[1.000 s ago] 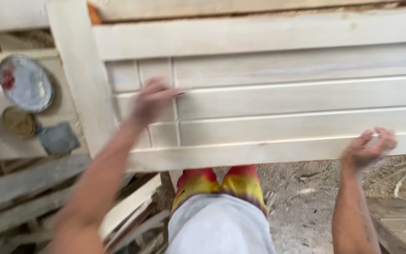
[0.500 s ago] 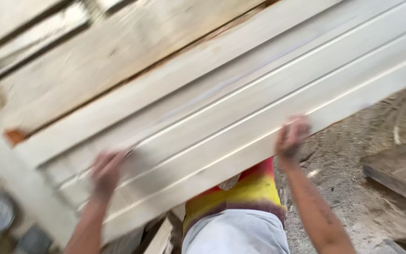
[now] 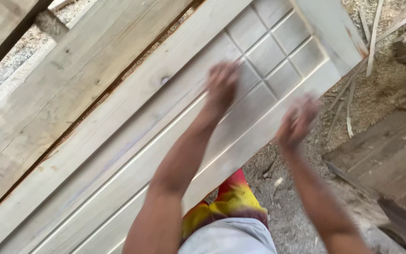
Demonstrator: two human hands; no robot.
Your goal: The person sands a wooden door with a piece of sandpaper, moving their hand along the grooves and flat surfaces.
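A pale, unpainted wooden door (image 3: 132, 141) with long grooves and a grid of small square panels (image 3: 278, 47) lies slanted across the view. My left hand (image 3: 222, 87) is blurred and rests on the door's face beside the square panels; whether it holds anything cannot be made out. My right hand (image 3: 297, 122) is at the door's near edge with its fingers curled over it. Both forearms reach up from the bottom of the view.
Rough wooden planks (image 3: 48, 94) lie beyond the door at the upper left. Sawdust covers the ground (image 3: 306, 211), with thin wood strips (image 3: 351, 99) scattered on it. A dark wooden platform (image 3: 391, 155) stands at the right. My red and yellow shorts (image 3: 233, 200) show below the door.
The view has swung right along the door, from its left end to its right end with the square panels. Both hands have shifted right; the tins at the left are out of view.
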